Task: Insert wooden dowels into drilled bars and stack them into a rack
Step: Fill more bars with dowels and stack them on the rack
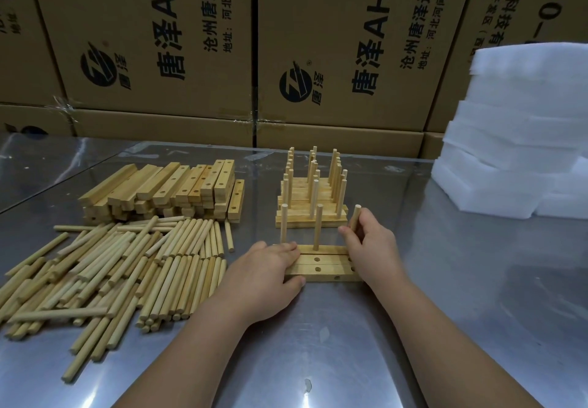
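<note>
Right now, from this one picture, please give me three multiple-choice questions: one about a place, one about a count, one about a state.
1. Where is the pile of loose dowels?
A. at the person's left
B. at the person's right
C. straight ahead

2. How many dowels stand upright in the three bars nearest the person?
A. none
B. two
C. four

3. What is the right hand doing?
A. resting flat
B. holding a dowel
C. gripping a bar

Key:
1 A, the pile lies beyond the left hand.
2 B, both stand in the far bar.
3 B, its fingers pinch the dowel.
</note>
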